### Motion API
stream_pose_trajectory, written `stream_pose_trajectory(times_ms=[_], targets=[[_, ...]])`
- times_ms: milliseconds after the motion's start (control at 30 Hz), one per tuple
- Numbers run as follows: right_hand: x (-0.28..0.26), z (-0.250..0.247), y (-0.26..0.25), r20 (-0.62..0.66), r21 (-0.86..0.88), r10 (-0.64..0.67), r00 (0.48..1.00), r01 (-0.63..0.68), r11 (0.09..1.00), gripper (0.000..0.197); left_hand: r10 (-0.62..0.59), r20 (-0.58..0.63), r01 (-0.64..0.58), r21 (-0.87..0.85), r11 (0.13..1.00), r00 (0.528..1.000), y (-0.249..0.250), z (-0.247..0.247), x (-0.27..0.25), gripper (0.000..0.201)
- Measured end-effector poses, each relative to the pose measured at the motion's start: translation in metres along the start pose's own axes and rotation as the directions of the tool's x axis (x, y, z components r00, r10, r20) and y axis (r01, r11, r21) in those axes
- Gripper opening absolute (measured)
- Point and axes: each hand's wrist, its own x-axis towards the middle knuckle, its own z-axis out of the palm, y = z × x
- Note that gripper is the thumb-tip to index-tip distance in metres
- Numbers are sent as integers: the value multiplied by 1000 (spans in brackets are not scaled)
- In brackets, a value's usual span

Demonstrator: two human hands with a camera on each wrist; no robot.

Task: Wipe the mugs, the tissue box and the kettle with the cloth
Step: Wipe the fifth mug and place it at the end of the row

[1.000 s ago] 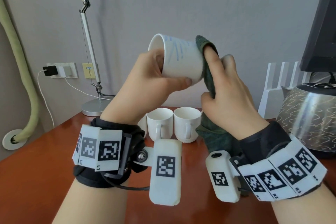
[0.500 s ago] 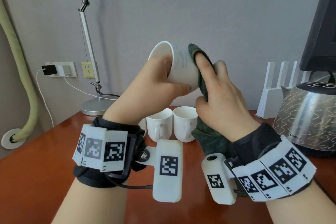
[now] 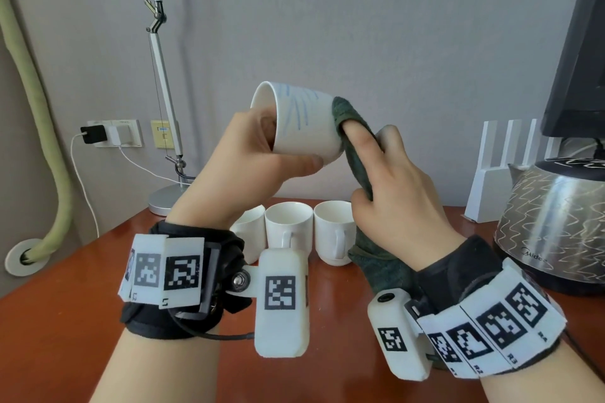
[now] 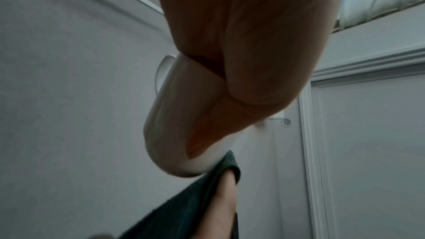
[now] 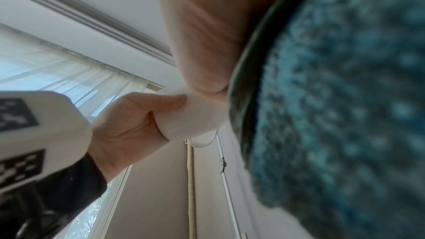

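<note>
Left hand [image 3: 262, 170] gripping tilted white mug [image 3: 304, 121], fingers inside (thumb outside); right hand [image 3: 393, 193] pinching dark green cloth [image 3: 355, 154] against its base. Three mugs [image 3: 288, 232] below, kettle [image 3: 553, 226] right.

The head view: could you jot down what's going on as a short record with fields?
Left hand: holds the raised mug on its side, fingers inside the mouth
Right hand: presses the dark green cloth to the mug's base
On the table: three white mugs
Kettle: far right, untouched
Tissue box: not visible
</note>
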Motion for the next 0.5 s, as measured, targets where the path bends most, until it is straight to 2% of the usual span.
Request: stream_pose_trajectory(times_ms=[200, 367, 500], targets=[[3, -2, -8, -53, 17, -23, 998, 24, 1000, 79, 6, 110, -11, 51, 999, 994, 1, -3, -5, 21], [2, -4, -15, -48, 27, 31, 998, -30, 999, 88, 53, 69, -54, 12, 998, 996, -2, -2, -2, 25], [2, 0, -14, -80, 17, 31, 996, -30, 999, 88, 26, 38, -26, 0, 1000, 999, -2, -4, 1, 28]])
